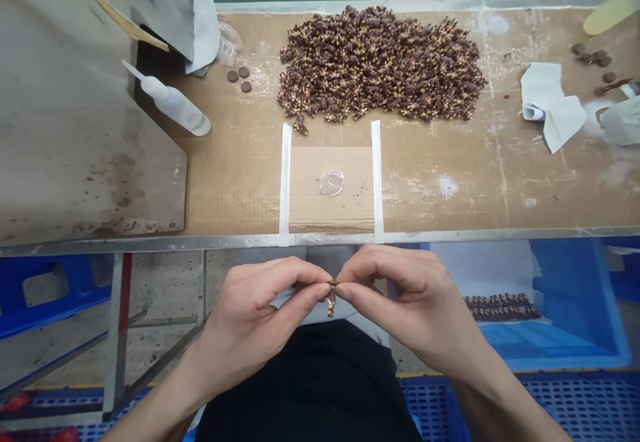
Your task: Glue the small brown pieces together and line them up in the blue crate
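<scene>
Both hands meet in front of the table's near edge, over my lap. Between thumb and forefinger my left hand (273,299) pinches a small brown piece with pale yellow tips (331,305). From the other side my right hand (400,289) pinches the same piece at its top. Its lower end hangs down below the fingertips, and the upper part is hidden by them. Just beyond the hands, a clear round disc (331,183) lies on a cardboard sheet (305,209) between two white tape strips. Dark crumbs are scattered beside the disc.
A large heap of similar brown pieces (380,62) lies at the back. Left are a squeeze bottle (183,112), several brown discs (243,72) and a metal box (90,129). White cloth (550,102) lies right. Below right, a blue bin (585,322) holds rows of pieces.
</scene>
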Tool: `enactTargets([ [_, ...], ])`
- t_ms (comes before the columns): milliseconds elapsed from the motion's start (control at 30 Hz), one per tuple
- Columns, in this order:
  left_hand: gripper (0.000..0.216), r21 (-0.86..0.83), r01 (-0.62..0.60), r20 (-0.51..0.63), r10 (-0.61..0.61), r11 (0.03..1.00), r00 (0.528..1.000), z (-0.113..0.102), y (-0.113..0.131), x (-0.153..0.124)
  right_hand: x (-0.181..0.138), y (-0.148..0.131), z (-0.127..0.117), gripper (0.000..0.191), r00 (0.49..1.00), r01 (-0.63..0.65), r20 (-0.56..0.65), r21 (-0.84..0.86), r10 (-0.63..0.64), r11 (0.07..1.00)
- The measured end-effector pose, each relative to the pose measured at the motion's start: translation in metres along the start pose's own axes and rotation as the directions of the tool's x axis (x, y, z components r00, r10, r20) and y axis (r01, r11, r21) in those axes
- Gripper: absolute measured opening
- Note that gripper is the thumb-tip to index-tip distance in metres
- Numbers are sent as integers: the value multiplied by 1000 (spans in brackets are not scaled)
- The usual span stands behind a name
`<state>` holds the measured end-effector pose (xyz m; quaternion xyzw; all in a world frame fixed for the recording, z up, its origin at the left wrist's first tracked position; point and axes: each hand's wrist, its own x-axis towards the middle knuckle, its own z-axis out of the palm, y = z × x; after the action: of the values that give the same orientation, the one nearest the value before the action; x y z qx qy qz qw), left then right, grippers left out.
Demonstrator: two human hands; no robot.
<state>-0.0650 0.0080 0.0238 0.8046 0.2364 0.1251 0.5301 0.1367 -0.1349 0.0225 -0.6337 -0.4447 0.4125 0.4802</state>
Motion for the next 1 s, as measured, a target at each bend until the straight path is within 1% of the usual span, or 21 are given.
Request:
enactTargets([
  [167, 12, 50, -46, 0, 46, 998, 999, 2, 0, -1, 0, 0, 1, 20, 1000, -30, -1, 22, 30, 999],
  [367, 11, 95, 20, -33, -17, 995, 999, 8, 4, -3, 1, -2, 5, 20, 996, -87, -20, 36, 88, 996],
  [600, 13, 91, 34, -76, -27, 995, 997, 13, 5, -3, 0, 0, 6, 19, 990, -131, -49, 45, 133, 990],
  [667, 14, 62, 61, -76, -56, 996, 996, 13, 5, -2, 2, 1, 6, 19, 987, -156, -37, 69, 159, 985],
  [767, 16, -31, 145, -50, -146, 989, 988, 12, 6, 0, 4, 2, 5, 20, 969, -247, 20, 163, 247, 955],
  [833, 16, -95, 199, -33, -203, 975, 979, 11, 6, 1, 2, 4, 0, 27, 953, -302, 64, 250, 296, 920],
  [867, 13, -114, 218, -34, -223, 969, 974, 11, 6, 2, 0, 6, -6, 30, 949, -313, 63, 278, 308, 908],
  [900, 11, -126, 231, -39, -237, 965, 971, 12, 6, 2, -2, 9, -14, 31, 948, -312, 30, 281, 317, 907],
  [933, 10, -131, 240, -46, -248, 962, 968, 12, 5, 3, -5, 13, -25, 30, 946, -302, -43, 253, 322, 919],
  [967, 12, -135, 244, -55, -253, 960, 966, 14, 4, 4, -8, 17, -38, 29, 936, -292, -142, 193, 321, 937],
  [1000, 13, -137, 246, -59, -256, 959, 965, 16, 2, 5, -11, 22, -52, 28, 916, -296, -247, 111, 315, 949],
])
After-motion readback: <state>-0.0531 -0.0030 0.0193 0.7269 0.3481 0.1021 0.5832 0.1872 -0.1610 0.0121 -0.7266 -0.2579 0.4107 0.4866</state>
